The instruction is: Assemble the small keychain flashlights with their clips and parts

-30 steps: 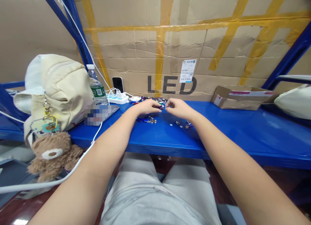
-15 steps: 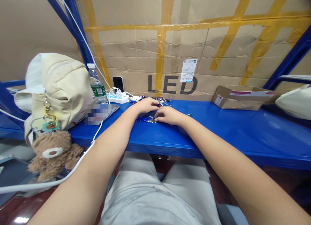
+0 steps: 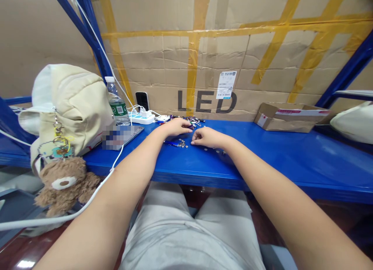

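Both my hands rest on a blue shelf (image 3: 262, 153) in front of me. My left hand (image 3: 176, 127) has its fingers curled around a small purple object I cannot make out. My right hand (image 3: 206, 138) is closed in a pinch just to its right, fingertips close to a small pile of silver metal parts (image 3: 182, 144) beside a blue pen-like piece. What the right fingers hold is too small to tell. Behind the hands lies a heap of colourful small parts (image 3: 190, 120).
At left stand a cream backpack (image 3: 70, 106) with a teddy bear (image 3: 62, 184) hanging from it, a water bottle (image 3: 116, 102), a phone (image 3: 121, 137) and a white power strip (image 3: 141, 117) with cables. A flat cardboard box (image 3: 291, 116) lies at right. A taped cardboard wall stands behind.
My right hand moved left and down to the silver parts, then drew back slightly to the right, closed in a pinch. My left hand has barely shifted.
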The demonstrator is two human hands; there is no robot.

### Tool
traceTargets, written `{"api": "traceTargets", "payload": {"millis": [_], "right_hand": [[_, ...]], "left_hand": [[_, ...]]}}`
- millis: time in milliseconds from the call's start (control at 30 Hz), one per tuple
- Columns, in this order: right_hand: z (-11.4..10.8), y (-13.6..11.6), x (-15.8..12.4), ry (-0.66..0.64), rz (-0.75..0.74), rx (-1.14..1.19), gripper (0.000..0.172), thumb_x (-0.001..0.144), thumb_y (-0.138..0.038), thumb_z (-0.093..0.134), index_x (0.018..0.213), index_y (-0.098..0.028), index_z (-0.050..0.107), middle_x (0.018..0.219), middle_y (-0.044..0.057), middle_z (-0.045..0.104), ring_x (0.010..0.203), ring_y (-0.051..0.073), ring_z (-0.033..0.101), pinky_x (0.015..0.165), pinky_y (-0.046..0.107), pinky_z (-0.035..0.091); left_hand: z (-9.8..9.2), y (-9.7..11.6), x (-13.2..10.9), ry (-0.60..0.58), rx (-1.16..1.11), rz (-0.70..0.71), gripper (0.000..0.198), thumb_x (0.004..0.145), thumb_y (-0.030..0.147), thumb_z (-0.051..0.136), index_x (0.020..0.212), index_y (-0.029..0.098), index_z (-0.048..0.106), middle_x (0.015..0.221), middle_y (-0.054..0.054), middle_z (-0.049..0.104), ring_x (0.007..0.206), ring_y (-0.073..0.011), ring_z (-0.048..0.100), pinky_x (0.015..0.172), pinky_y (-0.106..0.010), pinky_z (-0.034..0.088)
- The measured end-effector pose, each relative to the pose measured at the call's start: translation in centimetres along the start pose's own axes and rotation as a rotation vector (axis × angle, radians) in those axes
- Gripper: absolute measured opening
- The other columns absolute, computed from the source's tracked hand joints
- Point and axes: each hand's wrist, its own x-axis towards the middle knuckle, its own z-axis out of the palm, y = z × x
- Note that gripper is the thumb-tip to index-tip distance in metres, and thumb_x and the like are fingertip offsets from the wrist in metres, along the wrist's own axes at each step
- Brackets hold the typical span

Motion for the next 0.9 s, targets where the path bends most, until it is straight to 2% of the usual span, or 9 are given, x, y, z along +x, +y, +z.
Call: {"api": "traceTargets", "payload": {"millis": [67,233,333,533,733,833,900], "right_hand": [[-0.5,0.2,-0.2,0.104,-0.001,0.004,0.013,0.076,-0.028,0.061,0.080,-0.016,0.065,0.075,0.003,0.066,0.066,0.014,0.056,0.058,0.023,0.040],[-1.1,0.9,0.2,0.483,0.000,0.020,0.016,0.076,-0.029,0.060,0.079,-0.014,0.063,0.077,0.004,0.063,0.070,0.014,0.053,0.062,0.024,0.038],[-1.0,1.1,0.6,0.586,-0.050,-0.008,0.013,0.074,-0.026,0.062,0.078,-0.014,0.063,0.077,0.004,0.061,0.070,0.014,0.052,0.063,0.025,0.037],[-0.8,1.3,0.5,0.565,-0.129,-0.043,0.009,0.076,-0.022,0.060,0.077,-0.016,0.066,0.075,0.004,0.060,0.070,0.014,0.051,0.064,0.025,0.038],[-1.2,1.1,0.2,0.495,-0.158,-0.109,0.015,0.078,-0.021,0.056,0.082,-0.017,0.070,0.082,0.005,0.063,0.077,0.016,0.055,0.070,0.026,0.040],[-2.4,1.0,-1.0,0.461,-0.113,-0.121,0.019,0.078,-0.028,0.058,0.088,-0.016,0.069,0.086,0.005,0.066,0.078,0.016,0.057,0.069,0.026,0.041],[-3.4,1.0,-2.2,0.349,-0.008,-0.111,0.023,0.076,-0.037,0.060,0.086,-0.017,0.068,0.082,0.004,0.067,0.073,0.016,0.057,0.064,0.026,0.041]], "left_hand": [[0.0,0.1,0.0,-0.008,0.002,-0.001,0.025,0.080,0.037,0.050,0.072,0.015,0.059,0.069,0.000,0.055,0.065,-0.0127,0.046,0.061,-0.025,0.032],[0.0,0.5,-0.2,-0.031,-0.095,-0.025,0.026,0.078,0.040,0.054,0.077,0.016,0.063,0.070,-0.001,0.058,0.064,-0.0120,0.046,0.061,-0.026,0.032],[0.0,0.7,-0.2,-0.044,-0.109,-0.019,0.029,0.079,0.041,0.053,0.082,0.015,0.065,0.073,-0.002,0.060,0.066,-0.0125,0.048,0.062,-0.026,0.034],[0.1,0.7,-0.2,-0.053,-0.096,-0.029,0.033,0.079,0.044,0.053,0.087,0.015,0.067,0.075,-0.002,0.061,0.067,-0.0129,0.050,0.063,-0.026,0.036],[0.0,0.6,-0.2,-0.042,-0.093,-0.030,0.030,0.079,0.041,0.054,0.087,0.016,0.068,0.078,-0.003,0.063,0.070,-0.0140,0.052,0.065,-0.026,0.036],[0.0,0.5,-0.1,-0.020,-0.116,-0.037,0.029,0.079,0.040,0.056,0.088,0.016,0.068,0.081,-0.004,0.065,0.072,-0.0147,0.054,0.068,-0.027,0.038],[0.0,0.4,-0.1,-0.008,-0.131,-0.042,0.028,0.078,0.039,0.058,0.089,0.016,0.069,0.083,-0.004,0.067,0.075,-0.0152,0.055,0.071,-0.027,0.039]]}}
